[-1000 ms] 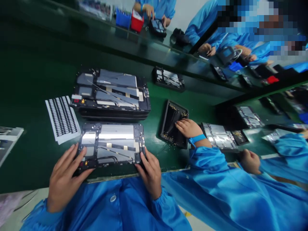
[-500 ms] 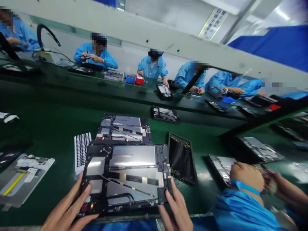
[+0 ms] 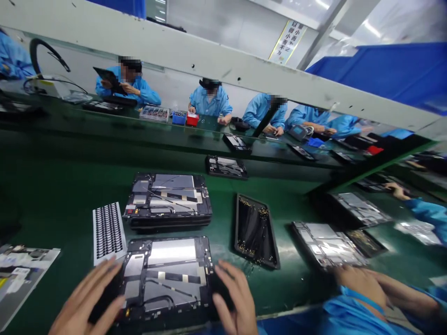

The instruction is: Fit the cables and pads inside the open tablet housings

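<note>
In front of me on the green bench lies an opened tablet [image 3: 174, 274], its silver battery, black frame and thin cables facing up. My left hand [image 3: 89, 298] is at its left side, fingers spread, the thumb over the near left corner. By the right edge, my right hand [image 3: 235, 295] has its fingers apart and slightly bent, with a dark gap between them and the frame. Neither hand grips the tablet. Just behind it sits a stack of similar opened tablets [image 3: 169, 200]. A white sheet of black stickers [image 3: 109, 232] lies to the left of the stack.
Right of the stack stands a black tray [image 3: 258, 232] of thin cables with gold ends. A co-worker's hand [image 3: 361, 284] reaches toward another opened tablet [image 3: 326, 244]. A loose screen panel [image 3: 24, 274] lies far left. People in blue sit behind the raised shelf [image 3: 167, 125].
The tablet has come down from my raised hands onto the bench, in front of the stack. Both hands have loosened from its edges. My view has shifted a little to the right.
</note>
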Available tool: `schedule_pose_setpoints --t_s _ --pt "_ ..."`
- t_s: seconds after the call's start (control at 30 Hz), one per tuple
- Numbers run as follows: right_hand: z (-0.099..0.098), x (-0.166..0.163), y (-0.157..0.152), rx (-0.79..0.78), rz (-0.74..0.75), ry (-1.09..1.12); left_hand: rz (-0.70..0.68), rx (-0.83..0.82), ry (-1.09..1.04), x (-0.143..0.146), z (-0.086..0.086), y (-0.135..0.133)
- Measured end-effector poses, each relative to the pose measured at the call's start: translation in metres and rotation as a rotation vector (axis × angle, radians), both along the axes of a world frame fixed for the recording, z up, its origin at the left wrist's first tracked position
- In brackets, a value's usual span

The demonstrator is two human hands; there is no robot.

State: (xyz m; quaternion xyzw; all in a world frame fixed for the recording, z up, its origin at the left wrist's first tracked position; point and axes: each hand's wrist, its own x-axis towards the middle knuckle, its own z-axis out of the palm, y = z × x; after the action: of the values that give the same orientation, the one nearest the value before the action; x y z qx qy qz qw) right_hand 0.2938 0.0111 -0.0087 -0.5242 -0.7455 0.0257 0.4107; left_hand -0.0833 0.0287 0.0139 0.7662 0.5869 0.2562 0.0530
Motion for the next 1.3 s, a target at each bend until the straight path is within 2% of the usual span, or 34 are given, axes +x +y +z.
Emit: schedule_pose_setpoints --t_s 0.1,0.17,0.23,0.3,0.4,0.5,0.63,0.8,1.3 --pt "0.03 -0.01 0.064 -0.071 -0.095 0.218 0.187 0.01 -0.185 0.024 0.046 0.058" --pt "0.039 -0.019 0.111 -0.052 -0.143 0.354 0.278 -0.018 -0.339 0.04 0.064 0.098" --pt "0.04 -0.028 0.146 -0.082 -0.167 0.437 0.297 -0.119 -0.437 0.053 0.068 0.128" --pt "0.035 -0.034 0.163 -0.117 -0.18 0.493 0.307 -0.19 -0.512 0.061 0.064 0.142" --pt "0.028 -0.039 0.156 -0.118 -0.18 0.566 0.3 -0.171 -0.629 0.066 0.053 0.138" --pt "0.029 -0.043 0.136 -0.066 -0.151 0.641 0.235 -0.063 -0.722 0.069 0.046 0.123" --pt "0.038 -0.048 0.121 0.028 -0.131 0.658 0.169 0.062 -0.771 0.072 0.045 0.113" --pt "0.045 -0.051 0.116 0.09 -0.146 0.61 0.148 0.174 -0.724 0.073 0.046 0.111" --pt "0.042 -0.053 0.109 0.102 -0.129 0.623 0.154 0.22 -0.718 0.07 0.048 0.102"
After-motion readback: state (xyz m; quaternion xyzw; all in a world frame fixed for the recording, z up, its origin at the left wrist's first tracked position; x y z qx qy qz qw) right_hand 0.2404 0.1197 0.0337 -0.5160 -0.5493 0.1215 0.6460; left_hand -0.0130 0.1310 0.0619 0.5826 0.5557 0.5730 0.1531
